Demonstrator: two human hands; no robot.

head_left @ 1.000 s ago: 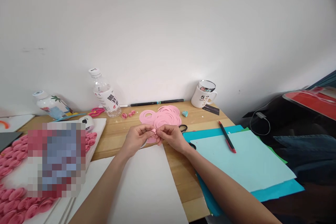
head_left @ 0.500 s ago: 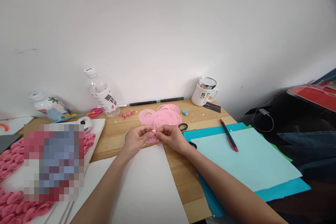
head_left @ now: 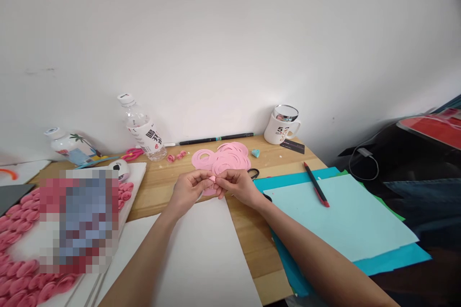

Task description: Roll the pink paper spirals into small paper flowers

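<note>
My left hand [head_left: 188, 189] and my right hand [head_left: 238, 186] meet over the wooden desk [head_left: 162, 187], fingertips pinched together on a small rolled pink paper strip [head_left: 212, 181]. Part of the strip hangs below the fingers, above a white sheet [head_left: 201, 254]. Just beyond the hands lies a pile of pink paper spirals [head_left: 221, 159]. Black scissors [head_left: 253, 173] lie right behind my right hand, partly hidden.
A water bottle [head_left: 142, 127], a second bottle [head_left: 70, 145], pink scissors [head_left: 131, 154], small pink paper roses [head_left: 176, 156], a long black pen [head_left: 216, 139] and a white mug [head_left: 281, 125] stand along the wall. Blue sheets [head_left: 342, 220] with a red pen [head_left: 316, 185] lie right; a board of pink roses [head_left: 18, 220] left.
Both hands stay pinched on the pink strip with only slight finger shifts. The view has drifted a little; nothing on the desk has moved.
</note>
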